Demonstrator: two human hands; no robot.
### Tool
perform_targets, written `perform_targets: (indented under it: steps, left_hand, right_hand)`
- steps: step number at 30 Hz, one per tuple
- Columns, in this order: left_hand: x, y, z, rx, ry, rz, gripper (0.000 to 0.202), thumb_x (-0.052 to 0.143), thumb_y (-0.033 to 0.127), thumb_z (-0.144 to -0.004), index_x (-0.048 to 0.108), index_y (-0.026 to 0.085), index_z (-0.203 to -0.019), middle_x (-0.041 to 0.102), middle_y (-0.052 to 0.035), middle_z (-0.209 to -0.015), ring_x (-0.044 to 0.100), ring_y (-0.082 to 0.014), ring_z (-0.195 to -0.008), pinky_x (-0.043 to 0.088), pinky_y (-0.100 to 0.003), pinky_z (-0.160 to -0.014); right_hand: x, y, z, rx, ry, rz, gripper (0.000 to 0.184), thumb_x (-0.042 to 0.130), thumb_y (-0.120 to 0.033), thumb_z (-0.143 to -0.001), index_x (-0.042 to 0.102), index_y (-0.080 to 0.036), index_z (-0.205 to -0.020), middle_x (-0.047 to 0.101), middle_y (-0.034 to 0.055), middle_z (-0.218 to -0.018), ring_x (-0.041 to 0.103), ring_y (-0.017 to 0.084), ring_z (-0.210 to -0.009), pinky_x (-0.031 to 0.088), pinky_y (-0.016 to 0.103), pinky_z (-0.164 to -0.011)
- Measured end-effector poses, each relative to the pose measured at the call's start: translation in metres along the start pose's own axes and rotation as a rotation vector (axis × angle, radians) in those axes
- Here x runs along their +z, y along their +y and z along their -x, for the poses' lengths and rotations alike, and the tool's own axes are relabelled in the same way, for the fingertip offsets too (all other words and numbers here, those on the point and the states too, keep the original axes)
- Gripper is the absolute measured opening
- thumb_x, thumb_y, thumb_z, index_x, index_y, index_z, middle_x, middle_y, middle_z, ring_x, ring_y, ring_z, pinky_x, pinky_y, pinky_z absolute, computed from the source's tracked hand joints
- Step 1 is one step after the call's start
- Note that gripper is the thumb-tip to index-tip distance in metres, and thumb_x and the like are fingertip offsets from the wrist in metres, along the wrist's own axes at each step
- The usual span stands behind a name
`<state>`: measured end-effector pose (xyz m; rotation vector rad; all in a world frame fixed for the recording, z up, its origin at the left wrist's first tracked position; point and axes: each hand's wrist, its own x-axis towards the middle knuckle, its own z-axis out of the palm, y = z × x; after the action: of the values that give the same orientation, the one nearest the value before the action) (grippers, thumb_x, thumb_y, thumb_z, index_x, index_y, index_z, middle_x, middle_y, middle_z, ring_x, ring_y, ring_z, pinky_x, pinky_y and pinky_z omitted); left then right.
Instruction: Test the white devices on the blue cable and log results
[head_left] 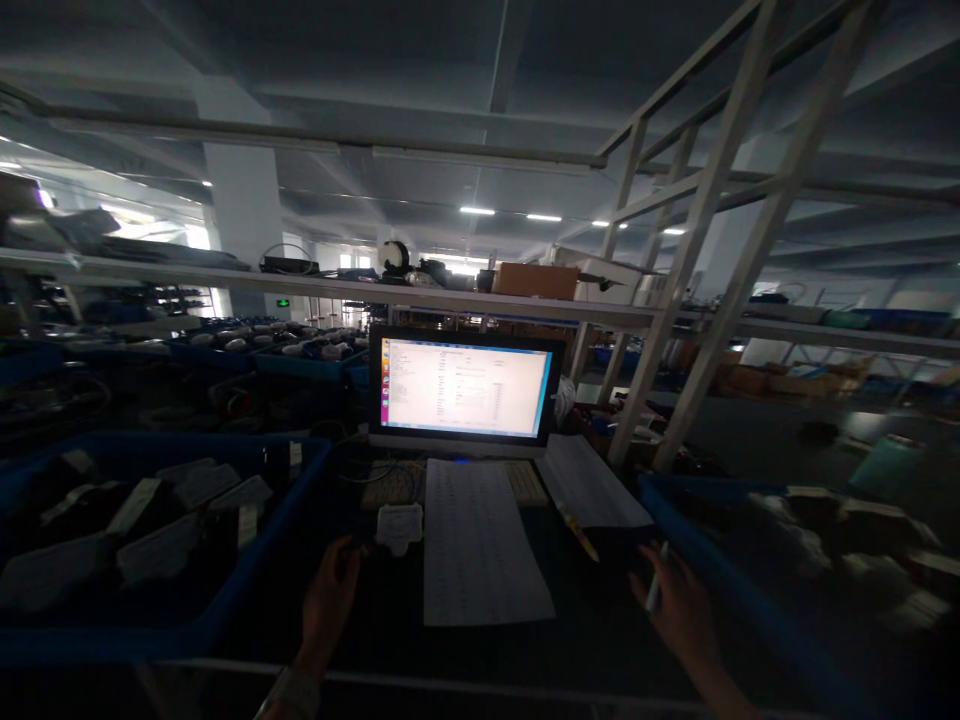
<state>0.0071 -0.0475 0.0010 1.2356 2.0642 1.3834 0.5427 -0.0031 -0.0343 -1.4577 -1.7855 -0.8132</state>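
Our right grip (681, 598) is closed round a slim white pen (653, 594), which slants between the fingers above the dark worktop (390, 620), to the right of the papers and near the blue bin (694, 548) on that side. Our left grip (330, 592) is half curled beside the blue tub (259, 570), just short of a small white card (400, 526); the picture is too dim for us to tell whether anything sits between its fingertips. A long printed sheet (484, 550) lies between our two hands, its far end by the keyboard (527, 483), while a second sheet (592, 482) lies at an angle to its right, a yellow marker (577, 533) at its near edge. As we judge it, the likeliest trouble is the long sheet sliding or turning under the pen, since neither hand rests on it. The poor light could make us read or mark the wrong row, with the bright monitor (465, 390) likely adding glare. The marker may well roll if our right wrist or the second sheet nudges it. Should our left grip swing wide, it could knock the tub's rim or push the card under the long sheet, where we might lose sight of it.
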Motion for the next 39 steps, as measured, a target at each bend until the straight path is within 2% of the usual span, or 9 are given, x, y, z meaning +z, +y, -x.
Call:
perform_targets:
  steps: [9,16,21,31,39]
  left_hand:
    - [0.002,-0.004,0.0,0.002,0.015,0.029,0.037,0.045,0.045,-0.072,0.056,0.024,-0.1,0.072,-0.0065,-0.099,0.067,-0.0248,-0.092,0.051,-0.034,-0.078]
    - [0.001,-0.011,-0.001,0.018,0.01,-0.004,0.039,0.046,0.048,-0.071,0.056,0.024,-0.1,0.073,-0.0063,-0.095,0.068,-0.0257,-0.089,0.052,-0.035,-0.076]
    - [0.004,-0.014,-0.002,0.019,0.04,-0.061,0.036,0.046,0.046,-0.072,0.058,0.024,-0.099,0.072,-0.0062,-0.096,0.068,-0.0257,-0.089,0.052,-0.035,-0.073]
    - [0.002,-0.012,-0.001,0.026,0.023,-0.048,0.034,0.046,0.043,-0.073,0.058,0.024,-0.098,0.072,-0.0061,-0.096,0.068,-0.0248,-0.09,0.052,-0.034,-0.074]
    - [-0.001,-0.007,0.002,0.02,0.017,-0.011,0.034,0.048,0.042,-0.073,0.058,0.023,-0.1,0.073,-0.0054,-0.094,0.068,-0.0243,-0.089,0.052,-0.033,-0.075]
  right_hand:
    - [0.0,0.0,-0.001,-0.036,-0.007,-0.033,0.037,0.048,-0.04,-0.084,0.054,-0.018,-0.113,0.062,0.0139,-0.111,0.055,0.03,-0.105,0.048,0.046,-0.084]
    - [0.005,0.0,0.006,0.037,-0.043,-0.04,0.039,0.047,-0.041,-0.083,0.052,-0.019,-0.115,0.059,0.0147,-0.118,0.053,0.032,-0.111,0.046,0.049,-0.086]
    - [0.005,0.0,0.006,0.02,-0.006,-0.05,0.037,0.048,-0.038,-0.083,0.053,-0.02,-0.115,0.059,0.0141,-0.116,0.054,0.031,-0.108,0.048,0.049,-0.085]
    - [0.001,-0.001,0.005,0.056,-0.049,-0.034,0.037,0.047,-0.039,-0.083,0.052,-0.02,-0.115,0.061,0.0138,-0.113,0.054,0.031,-0.108,0.046,0.049,-0.087]
    - [0.001,0.0,0.002,0.001,-0.024,-0.016,0.036,0.047,-0.039,-0.083,0.054,-0.017,-0.111,0.061,0.0159,-0.112,0.055,0.03,-0.105,0.047,0.046,-0.085]
